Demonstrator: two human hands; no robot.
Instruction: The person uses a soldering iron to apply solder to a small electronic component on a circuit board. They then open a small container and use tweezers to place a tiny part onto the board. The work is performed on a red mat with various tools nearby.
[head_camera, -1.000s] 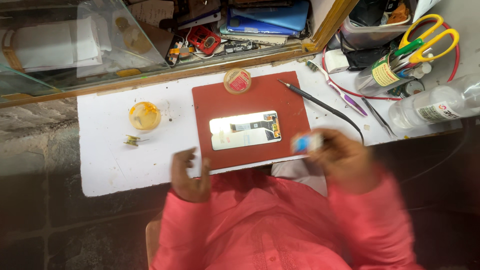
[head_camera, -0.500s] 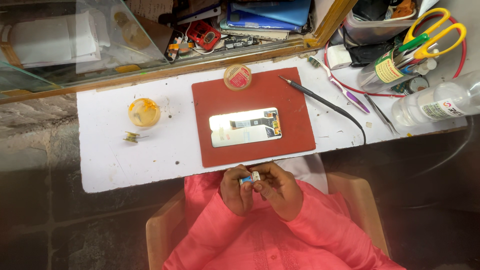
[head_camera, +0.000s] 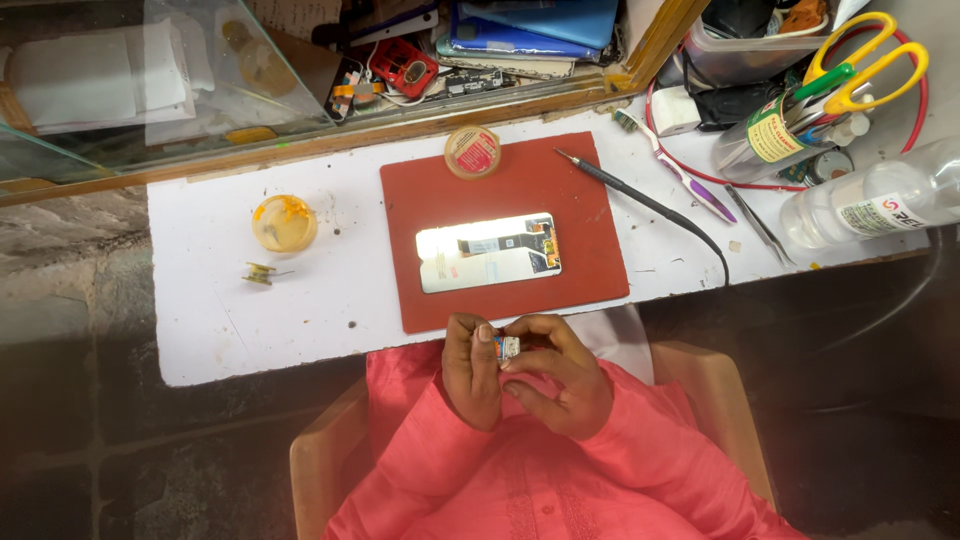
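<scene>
- Hands met over my lap below the desk (head_camera: 220, 330) edge: left hand (head_camera: 470, 372) and right hand (head_camera: 556, 378) both pinched a small tube-like item (head_camera: 507, 348).
- Step, I judged: opening it.
- Next move needed a steady twist, near the phone panel (head_camera: 488, 252) on the red mat (head_camera: 590, 250).

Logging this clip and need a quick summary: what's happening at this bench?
A person in a pink shirt sits at a white worktable. Both hands, the left hand and right hand, hold a small tube-like item together above the lap. On a red mat lies an opened phone, untouched. A probe tool and toothbrush lie alongside.
</scene>
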